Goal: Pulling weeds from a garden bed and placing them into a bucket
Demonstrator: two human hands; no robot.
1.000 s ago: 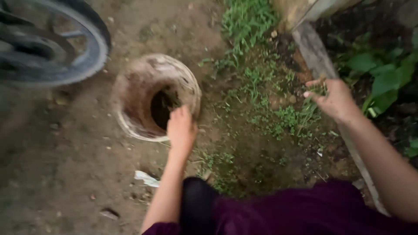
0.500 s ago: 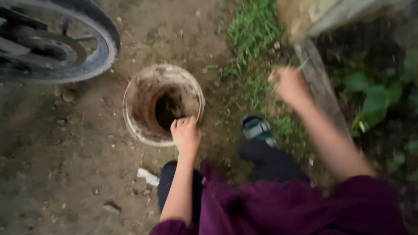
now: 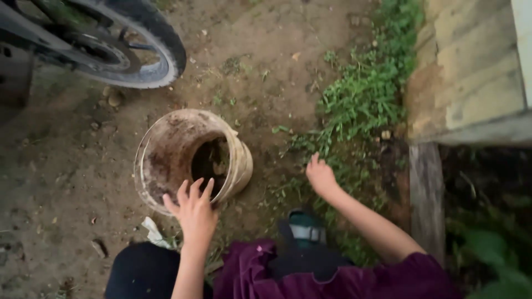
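A dirty whitish bucket (image 3: 166, 144) caked with soil stands on bare earth, with some dark soil and scraps inside. My left hand (image 3: 194, 213) hovers at its near rim with fingers spread and nothing in it. Over the weeds to the right of the bucket, my right hand (image 3: 320, 174) reaches out; its fingers look loosely extended and I see nothing held. A foot in a green sandal (image 3: 303, 230) rests on the ground between my arms, above my purple garment (image 3: 332, 277).
A motorcycle wheel (image 3: 138, 50) stands at the upper left. A patch of green weeds (image 3: 366, 94) runs beside a yellowish block wall (image 3: 471, 72) at right. A grey wooden plank (image 3: 426, 194) lies below the wall. A white scrap (image 3: 152, 231) lies near the bucket.
My right hand swung from the plank at right down toward the weeds beside the bucket. My left hand let go of the rim and opened. The view shifted, showing the wall.
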